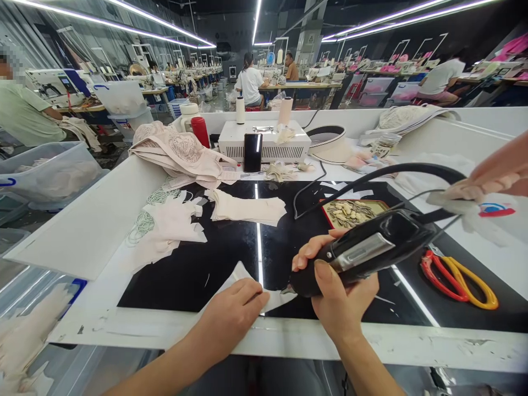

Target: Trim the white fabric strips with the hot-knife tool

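Note:
My left hand (235,308) is closed, its thumb and fingertips pinching a pale fabric piece (238,273) against the black glossy work surface (177,280). My right hand (342,311) wraps around a black corded handheld cutter (379,242) with a silver lever. Its narrow metal tip touches or hovers just over the fabric's right end; I cannot tell which. A stack of cream fabric pieces (247,209) lies beyond my left hand, with more pale cut pieces (169,225) to its left. Red and yellow-handled scissors (457,280) rest right of the cutter.
Another person's hand (495,165) reaches in from the right, by the cutter's cable (404,168). Behind stand a small tray (325,212) of seeds, a phone (253,153), a white vented box (264,144), and stacked bra pieces (177,151). Co-workers sit at sewing machines beyond.

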Available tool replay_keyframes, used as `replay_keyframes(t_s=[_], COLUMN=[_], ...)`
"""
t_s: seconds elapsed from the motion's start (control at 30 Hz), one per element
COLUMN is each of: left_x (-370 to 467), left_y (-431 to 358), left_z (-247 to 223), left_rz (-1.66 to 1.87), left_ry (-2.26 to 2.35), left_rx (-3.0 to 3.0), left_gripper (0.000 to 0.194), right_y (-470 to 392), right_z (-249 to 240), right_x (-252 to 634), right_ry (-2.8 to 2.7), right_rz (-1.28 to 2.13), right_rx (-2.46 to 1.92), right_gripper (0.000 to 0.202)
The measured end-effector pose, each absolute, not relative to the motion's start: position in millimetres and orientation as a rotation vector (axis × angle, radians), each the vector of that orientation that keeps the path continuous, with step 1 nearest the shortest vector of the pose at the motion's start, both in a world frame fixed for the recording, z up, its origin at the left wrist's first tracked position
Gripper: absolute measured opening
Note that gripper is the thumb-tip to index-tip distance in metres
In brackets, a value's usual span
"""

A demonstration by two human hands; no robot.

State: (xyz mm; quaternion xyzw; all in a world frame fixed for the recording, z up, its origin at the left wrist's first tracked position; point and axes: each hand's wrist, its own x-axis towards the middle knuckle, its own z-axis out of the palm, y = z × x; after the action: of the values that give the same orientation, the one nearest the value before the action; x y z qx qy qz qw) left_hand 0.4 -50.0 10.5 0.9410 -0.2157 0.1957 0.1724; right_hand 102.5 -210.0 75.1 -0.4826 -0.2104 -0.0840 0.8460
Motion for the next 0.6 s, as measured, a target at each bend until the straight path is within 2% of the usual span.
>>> replay_keyframes(t_s=[0.6], left_x=[-0.8], left_y=[-48.7], left_z=[4.5], left_rz=[0.579], left_ry=[-0.616], left_rx=[2.686], left_gripper=[0.026], right_y=[-194.0], right_z=[75.0], right_x=[101.6], right_ry=[-0.444], right_rz=[-0.155], right_rx=[-0.986], right_gripper=[0.034])
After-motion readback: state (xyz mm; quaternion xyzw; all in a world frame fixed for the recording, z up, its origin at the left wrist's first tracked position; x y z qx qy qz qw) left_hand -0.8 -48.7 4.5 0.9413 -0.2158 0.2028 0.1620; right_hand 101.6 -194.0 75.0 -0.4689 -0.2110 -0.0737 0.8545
